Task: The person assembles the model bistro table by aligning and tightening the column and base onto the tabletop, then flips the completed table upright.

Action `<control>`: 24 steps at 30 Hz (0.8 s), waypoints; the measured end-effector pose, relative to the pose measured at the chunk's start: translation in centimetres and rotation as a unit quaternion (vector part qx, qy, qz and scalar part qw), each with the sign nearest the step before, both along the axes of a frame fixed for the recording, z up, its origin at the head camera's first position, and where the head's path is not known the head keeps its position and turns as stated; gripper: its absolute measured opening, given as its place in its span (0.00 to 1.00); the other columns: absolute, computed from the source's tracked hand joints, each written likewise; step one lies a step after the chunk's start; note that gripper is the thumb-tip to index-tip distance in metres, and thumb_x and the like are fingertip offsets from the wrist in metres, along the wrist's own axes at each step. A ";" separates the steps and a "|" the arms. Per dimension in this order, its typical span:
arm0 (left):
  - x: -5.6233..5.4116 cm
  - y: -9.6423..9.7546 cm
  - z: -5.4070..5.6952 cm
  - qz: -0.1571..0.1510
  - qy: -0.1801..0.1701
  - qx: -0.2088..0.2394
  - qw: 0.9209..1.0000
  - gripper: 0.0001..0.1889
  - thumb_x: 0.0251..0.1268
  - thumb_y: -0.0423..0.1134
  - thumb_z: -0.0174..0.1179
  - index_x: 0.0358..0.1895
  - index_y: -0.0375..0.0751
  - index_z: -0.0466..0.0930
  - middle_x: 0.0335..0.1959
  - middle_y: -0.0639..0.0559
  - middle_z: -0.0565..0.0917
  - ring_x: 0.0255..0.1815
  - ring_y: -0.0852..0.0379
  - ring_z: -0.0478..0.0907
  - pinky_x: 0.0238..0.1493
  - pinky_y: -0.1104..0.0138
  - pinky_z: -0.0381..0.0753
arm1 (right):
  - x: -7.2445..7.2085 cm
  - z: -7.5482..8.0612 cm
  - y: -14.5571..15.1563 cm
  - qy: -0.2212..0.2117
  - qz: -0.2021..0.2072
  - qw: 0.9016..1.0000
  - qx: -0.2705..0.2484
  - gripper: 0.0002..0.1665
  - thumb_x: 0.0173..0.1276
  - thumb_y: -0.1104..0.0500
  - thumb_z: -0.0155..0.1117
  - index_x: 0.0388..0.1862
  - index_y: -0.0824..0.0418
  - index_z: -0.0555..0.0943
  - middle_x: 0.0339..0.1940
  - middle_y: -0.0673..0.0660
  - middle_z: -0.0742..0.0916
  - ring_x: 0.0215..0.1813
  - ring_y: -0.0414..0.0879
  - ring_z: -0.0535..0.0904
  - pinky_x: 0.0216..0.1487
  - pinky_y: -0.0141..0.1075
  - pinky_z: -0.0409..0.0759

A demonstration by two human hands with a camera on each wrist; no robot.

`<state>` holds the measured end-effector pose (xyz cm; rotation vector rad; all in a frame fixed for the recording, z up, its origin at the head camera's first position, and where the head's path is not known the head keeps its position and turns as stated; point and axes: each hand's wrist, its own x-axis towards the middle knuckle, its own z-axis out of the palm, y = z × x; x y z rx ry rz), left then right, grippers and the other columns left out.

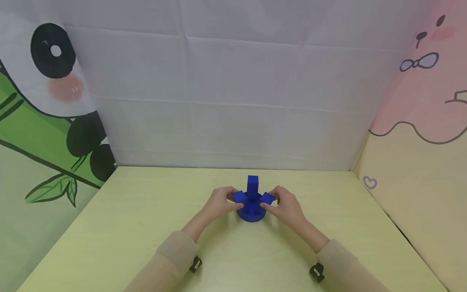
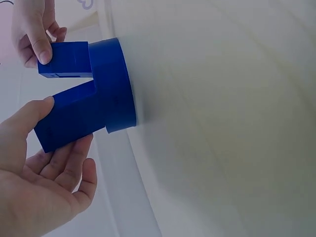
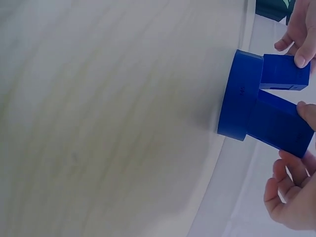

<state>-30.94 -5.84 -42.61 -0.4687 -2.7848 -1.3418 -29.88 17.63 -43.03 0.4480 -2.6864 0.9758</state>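
A round blue base (image 1: 251, 218) sits on the table, with blue rectangular blocks rising from it. My left hand (image 1: 218, 203) pinches the left block (image 1: 239, 197) between thumb and fingers. On the other side, my right hand (image 1: 287, 207) grips the right block (image 1: 267, 198) the same way. Both held blocks lean outward from the base, their lower ends at its rim. A third block (image 1: 253, 184) stands upright at the back, untouched by either hand. In the left wrist view, the left thumb lies on one face of its block (image 2: 69, 118), fingers on the opposite face.
The pale yellow table (image 1: 146, 227) extends around the base. Behind it hangs a creased white cloth wall (image 1: 233, 81). Printed cartoon panels stand at the left (image 1: 54, 142) and right (image 1: 419, 170). Small black clips (image 1: 196, 264) show beside both sleeves.
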 end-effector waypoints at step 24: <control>-2.0 2.4 2.6 0.141 0.057 0.042 0.987 0.19 0.51 0.49 0.69 0.37 0.36 0.82 0.24 0.51 0.79 0.24 0.58 0.73 0.23 0.70 0.72 | 1.3 -0.9 0.9 0.252 0.108 0.958 0.087 0.31 0.48 0.58 0.77 0.52 0.57 0.78 0.52 0.56 0.81 0.56 0.52 0.72 0.48 0.48 0.73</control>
